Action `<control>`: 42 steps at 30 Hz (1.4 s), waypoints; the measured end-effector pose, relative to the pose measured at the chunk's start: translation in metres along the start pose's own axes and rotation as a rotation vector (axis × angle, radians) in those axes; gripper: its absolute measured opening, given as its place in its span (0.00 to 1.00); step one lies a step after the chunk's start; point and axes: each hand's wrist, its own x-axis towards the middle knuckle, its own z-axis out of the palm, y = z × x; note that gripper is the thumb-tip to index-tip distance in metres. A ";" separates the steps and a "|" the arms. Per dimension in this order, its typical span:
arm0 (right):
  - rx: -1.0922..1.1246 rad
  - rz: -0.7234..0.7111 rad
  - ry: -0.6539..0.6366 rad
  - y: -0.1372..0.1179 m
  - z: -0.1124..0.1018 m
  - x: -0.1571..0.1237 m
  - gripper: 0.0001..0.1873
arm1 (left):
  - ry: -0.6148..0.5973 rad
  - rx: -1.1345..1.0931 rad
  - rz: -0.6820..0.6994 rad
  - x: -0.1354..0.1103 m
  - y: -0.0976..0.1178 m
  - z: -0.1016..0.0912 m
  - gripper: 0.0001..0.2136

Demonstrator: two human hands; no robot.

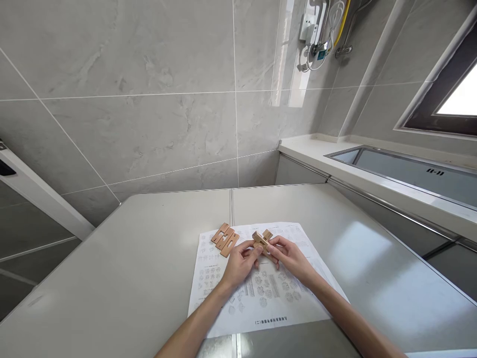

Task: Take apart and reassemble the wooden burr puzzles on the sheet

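Observation:
Both hands meet over a printed instruction sheet (261,298) lying on a grey table (130,278). My left hand (240,261) and my right hand (288,254) are each closed on small notched wooden puzzle pieces (262,238), joined into a cross shape between the fingertips. Three more flat wooden pieces (225,239) lie side by side on the sheet's upper left corner, just beyond my left hand.
A tiled grey wall (149,99) rises behind the table. To the right runs a white counter with a steel sink (406,171). A wall socket with cables and pipes (320,30) hangs above, and a dark-framed window (450,94) is at the far right.

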 end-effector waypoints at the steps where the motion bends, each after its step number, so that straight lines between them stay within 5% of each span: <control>1: 0.015 0.002 -0.015 0.001 0.000 0.000 0.28 | -0.011 -0.009 0.008 0.000 0.000 0.000 0.21; 13: 0.077 0.055 -0.126 0.007 -0.002 -0.001 0.26 | -0.084 -0.003 -0.001 0.001 -0.002 -0.004 0.23; 42: -0.092 -0.026 -0.022 0.019 0.003 -0.001 0.23 | 0.017 0.012 -0.056 0.000 -0.006 0.000 0.22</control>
